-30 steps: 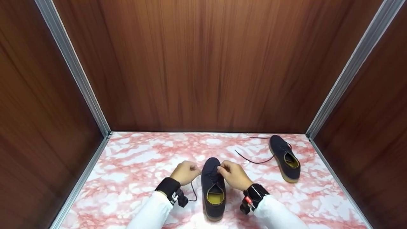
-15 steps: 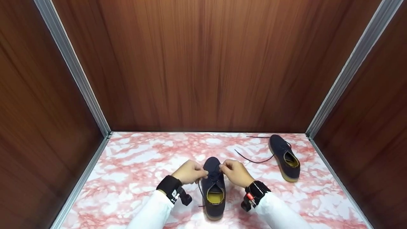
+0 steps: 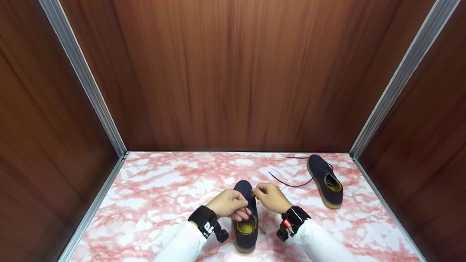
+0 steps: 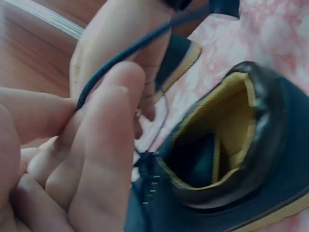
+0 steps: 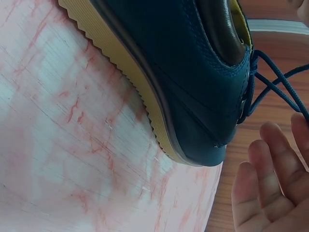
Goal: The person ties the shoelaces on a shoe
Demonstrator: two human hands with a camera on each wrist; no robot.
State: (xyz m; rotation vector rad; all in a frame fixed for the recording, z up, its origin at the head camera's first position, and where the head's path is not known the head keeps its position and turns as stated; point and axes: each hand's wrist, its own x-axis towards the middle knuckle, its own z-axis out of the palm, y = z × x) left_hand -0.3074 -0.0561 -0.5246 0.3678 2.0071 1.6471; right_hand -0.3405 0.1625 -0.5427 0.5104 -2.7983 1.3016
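Note:
A dark navy lace-up shoe (image 3: pixel 243 187) with a yellow lining lies sole-down in front of the person, toe pointing away. The left hand (image 3: pixel 228 205) hovers over its tongue and hides much of the lacing. Between that hand's thumb and fingers runs a dark shoelace (image 4: pixel 120 55), pinched in the left wrist view. At the shoe's right side, the right hand (image 3: pixel 271 198) pinches lace near the eyelets. Crossed lace strands (image 5: pixel 277 82) rise from the shoe toward the right fingers (image 5: pixel 285 164) in the right wrist view. The pinching fingertips there are partly cut off.
A matching shoe (image 3: pixel 319 169) lies to the right, its loose lace (image 3: pixel 291 185) trailing left across the red-and-white marbled surface (image 3: pixel 164 182). Brown wood-grain panels (image 3: pixel 233 72) with grey metal corner strips (image 3: pixel 397 80) enclose the back and both sides.
The left hand has moved right, from beside the shoe to over its tongue, carrying the lace along. The right hand stays nearly in place, still pinching. The shoe shifts hardly at all.

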